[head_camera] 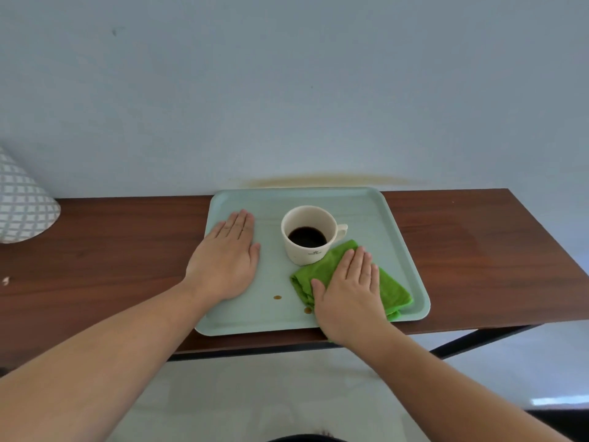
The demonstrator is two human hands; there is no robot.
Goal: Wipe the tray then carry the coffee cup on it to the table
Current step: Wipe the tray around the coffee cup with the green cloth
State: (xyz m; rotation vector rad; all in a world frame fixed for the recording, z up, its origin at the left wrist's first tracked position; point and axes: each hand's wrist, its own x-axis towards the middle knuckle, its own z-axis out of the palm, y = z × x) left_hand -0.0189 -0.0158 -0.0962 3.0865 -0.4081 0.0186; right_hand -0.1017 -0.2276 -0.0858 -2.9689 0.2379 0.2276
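A pale green tray (366,202) lies on a dark wooden table (478,237). A cream coffee cup (308,236) with dark coffee stands upright near the tray's middle, handle to the right. My left hand (228,263) rests flat on the tray's left part, palm down, holding nothing. My right hand (349,291) presses flat on a folded green cloth (395,291) at the tray's front right, just in front of the cup. Two small brown coffee drops (278,297) sit on the tray near its front edge, one right beside the cloth.
A patterned white and grey lampshade-like object (22,202) stands at the table's far left. The table backs onto a pale blue wall (287,90) with a yellowish stain just above the tray. White floor (255,393) shows below the table's front edge.
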